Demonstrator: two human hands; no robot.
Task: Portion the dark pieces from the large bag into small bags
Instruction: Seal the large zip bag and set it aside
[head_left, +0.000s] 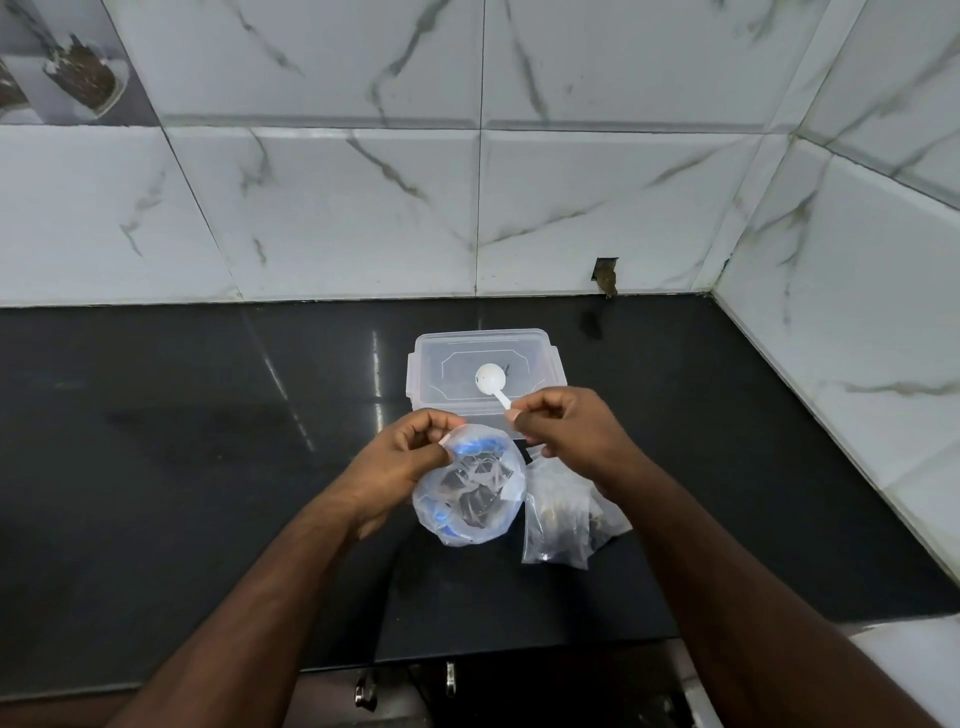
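Pinching the bag (470, 486) rim open, left hand (402, 457) fingers are curling; right hand (563, 434) fingers are gripping the white spoon (491, 378) just beyond it.

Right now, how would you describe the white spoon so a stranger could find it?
On the black counter, find the clear lidded box by the tiled wall. The white spoon hovers above it, pinched by the right hand; it is the only opaque white item.
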